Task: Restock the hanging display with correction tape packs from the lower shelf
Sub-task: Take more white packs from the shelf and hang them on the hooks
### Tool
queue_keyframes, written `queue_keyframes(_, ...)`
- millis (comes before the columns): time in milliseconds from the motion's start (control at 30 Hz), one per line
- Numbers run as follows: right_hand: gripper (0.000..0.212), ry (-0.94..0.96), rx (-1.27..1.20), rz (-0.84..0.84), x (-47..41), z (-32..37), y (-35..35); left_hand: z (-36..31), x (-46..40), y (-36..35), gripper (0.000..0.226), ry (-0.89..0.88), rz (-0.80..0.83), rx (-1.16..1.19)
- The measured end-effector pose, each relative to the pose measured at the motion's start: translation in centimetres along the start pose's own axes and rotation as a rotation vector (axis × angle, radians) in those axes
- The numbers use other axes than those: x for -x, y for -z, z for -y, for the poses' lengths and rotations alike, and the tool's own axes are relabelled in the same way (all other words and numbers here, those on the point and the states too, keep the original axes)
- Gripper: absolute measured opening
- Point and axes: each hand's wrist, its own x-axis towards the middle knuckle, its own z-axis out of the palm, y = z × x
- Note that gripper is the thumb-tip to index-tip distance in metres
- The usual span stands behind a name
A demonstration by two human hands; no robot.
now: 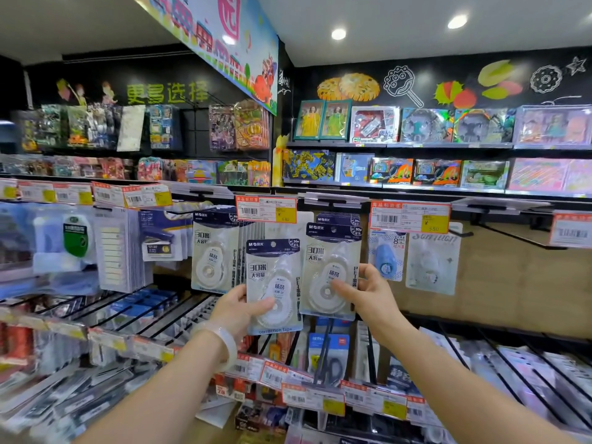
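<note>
Two hands reach up and forward to the hanging display. Our left hand (238, 307), wearing a pale bangle (221, 342) at the wrist, grips a correction tape pack (275, 285) by its lower left edge, thumb curled across the front of the blister. That pack stands upright, long axis vertical, its dark header and hang hole at the top, held free in front of the display between two hanging rows. Our right hand (368, 291) pinches the front hanging pack (331, 270) of the right row at its lower right edge, thumb on the front. We cannot see the hooks behind the red price tag (266, 209), and the small print is blurred.
</note>
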Motion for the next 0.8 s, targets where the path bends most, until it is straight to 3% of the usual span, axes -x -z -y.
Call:
queue_keyframes(133, 0.028, -0.011, 0.042, -0.05, -0.9, -0.2, 0.4, 0.1, -0.2, 0.0, 0.027, -0.002, 0.005, 0.001)
queue_keyframes(333, 0.023, 0.021, 0.375, -0.148, -3.1, -0.9, 0.3, 0.2, -0.7, -0.4, 0.033, 0.019, 0.033, 0.058)
queue_keyframes(533, 0.014, 0.035, 0.49, -0.219, -5.4, -1.4, -0.1, 0.8, -1.3, -0.8, 0.028, 0.021, 0.061, 0.1)
queue_keyframes(800, 0.046, -0.079, 0.532, -0.307, -6.9, -1.4, -0.1, 1.0, -1.9, -0.9, 0.036, 0.028, 0.097, 0.099)
